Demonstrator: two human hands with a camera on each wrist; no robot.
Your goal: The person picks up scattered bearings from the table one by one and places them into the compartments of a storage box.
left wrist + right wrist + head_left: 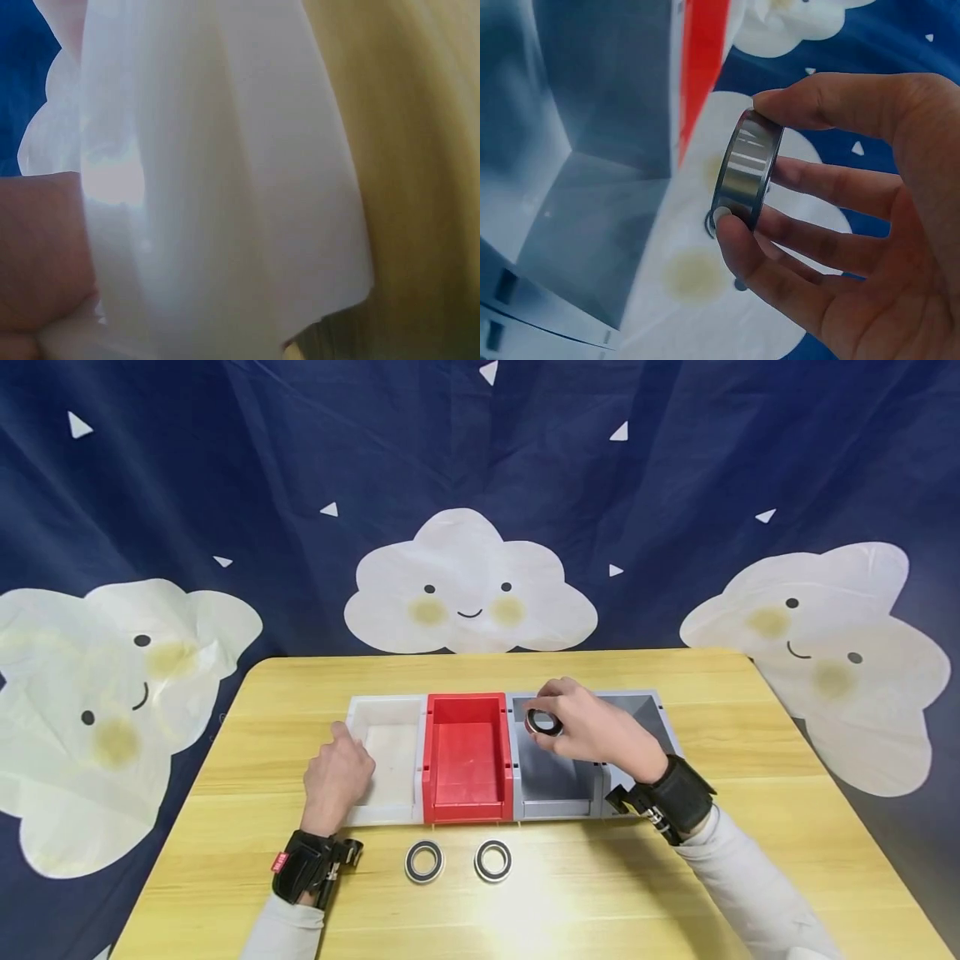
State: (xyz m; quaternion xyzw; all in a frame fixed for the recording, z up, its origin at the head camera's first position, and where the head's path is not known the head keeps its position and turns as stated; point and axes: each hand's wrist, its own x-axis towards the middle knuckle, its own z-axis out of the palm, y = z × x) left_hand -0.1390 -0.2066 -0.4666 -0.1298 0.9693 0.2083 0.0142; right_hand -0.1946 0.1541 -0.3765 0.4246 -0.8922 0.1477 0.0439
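Note:
My right hand (581,718) pinches a ball bearing (746,169) by its rim, between the thumb and fingertips. Its shiny steel outer face shows in the right wrist view. In the head view the bearing is over the left grey bin (555,787). My left hand (337,777) grips the left wall of the white bin (386,817); that wall fills much of the left wrist view and hides part of the hand. Two more bearings, one on the left (424,862) and one on the right (492,861), lie flat on the table in front of the bins.
A red bin (468,764) stands between the white and left grey bins. Another grey bin (641,710) is at the right end of the row, partly covered by my right forearm. The wooden table (270,710) ends at a dark blue curtain (465,443) with clouds.

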